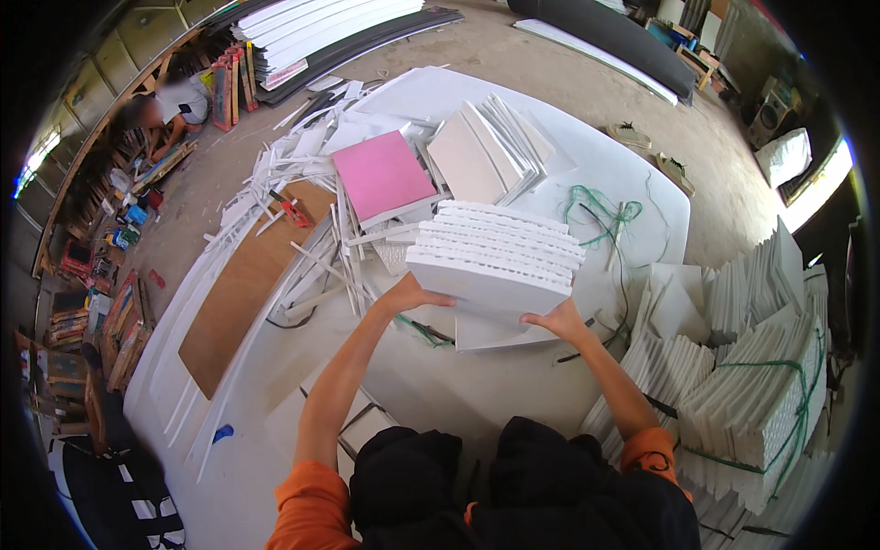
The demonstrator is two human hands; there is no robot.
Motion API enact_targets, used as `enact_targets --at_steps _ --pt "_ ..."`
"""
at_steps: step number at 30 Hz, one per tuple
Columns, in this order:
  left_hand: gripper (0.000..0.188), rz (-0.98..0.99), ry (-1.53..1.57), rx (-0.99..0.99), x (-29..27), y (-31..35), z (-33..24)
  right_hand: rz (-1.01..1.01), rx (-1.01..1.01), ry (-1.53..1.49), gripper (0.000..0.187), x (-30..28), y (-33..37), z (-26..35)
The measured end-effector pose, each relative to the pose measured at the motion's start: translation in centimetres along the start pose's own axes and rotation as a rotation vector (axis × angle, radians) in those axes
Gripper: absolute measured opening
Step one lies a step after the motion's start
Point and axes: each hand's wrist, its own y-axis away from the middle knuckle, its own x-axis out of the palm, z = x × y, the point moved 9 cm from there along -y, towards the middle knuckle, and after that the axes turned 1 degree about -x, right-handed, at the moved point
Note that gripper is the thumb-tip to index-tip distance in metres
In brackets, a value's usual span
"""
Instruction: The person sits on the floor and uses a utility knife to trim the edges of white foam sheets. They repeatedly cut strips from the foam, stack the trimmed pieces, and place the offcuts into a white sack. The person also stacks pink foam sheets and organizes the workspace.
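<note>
Between my two hands is a stack of white foam sheets (495,266), its ragged edges facing up and away from me. My left hand (417,293) grips the stack's left end, thumb along the near face. At the right end my right hand (555,321) holds it the same way; the fingers of both hands are mostly hidden behind the stack. Under it lies a flat white sheet (490,337). Just beyond stand a pink square panel (383,176) and a leaning group of cream and white panels (472,156).
Green twine (596,215) lies loose to the right. Tied stacks of white sheets (747,403) rise at my right. A brown board (247,293), a red-handled cutter (291,211) and white offcut strips are at left. Shoes (629,135) sit at far right; another person (174,110) crouches at far left.
</note>
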Motion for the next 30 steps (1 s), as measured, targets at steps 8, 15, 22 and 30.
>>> enact_targets --at_steps 8,15,22,30 --pt "0.076 -0.037 0.071 -0.063 0.4 -1.0 -2.3 -0.320 -0.013 -0.359 0.115 -3.5 -1.8 3.9" --pt "0.098 -0.051 0.303 0.009 1.4 -2.5 -4.4 -0.235 0.356 -0.490 0.107 -9.8 -4.4 7.0" --pt "0.102 -0.024 0.409 -0.259 6.7 -1.9 2.0 -0.001 0.778 -0.611 0.103 -6.9 -1.8 -0.9" --pt "0.092 -0.046 0.661 -0.512 7.7 -0.6 11.0 0.107 0.954 -0.712 0.097 0.2 1.4 -8.8"
